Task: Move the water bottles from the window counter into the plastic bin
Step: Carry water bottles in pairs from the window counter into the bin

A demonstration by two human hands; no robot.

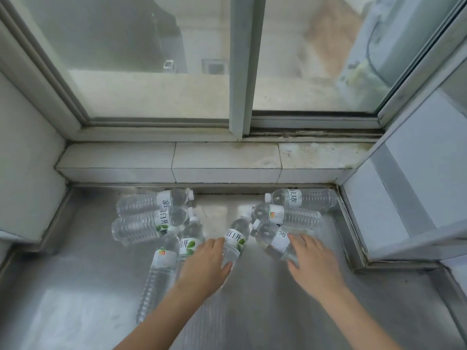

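**Steel bench, every bottle yet to move**

Steel bench (75,286) carries seven water bottles (300,198) lying toward its far edge below the window. Left hand (204,263) spreads over the middle bottle (233,242); right hand (313,261) spreads over another bottle (274,237), neither gripping. No bin shows, so apparently nothing is moved.

A big sliding window (240,59) with a gray frame fills the top. The glass looks foggy and dirty. Below it runs a white tiled ledge (214,160), stained at the right. A shiny metal counter (75,286) sits lower, between white walls (22,160).
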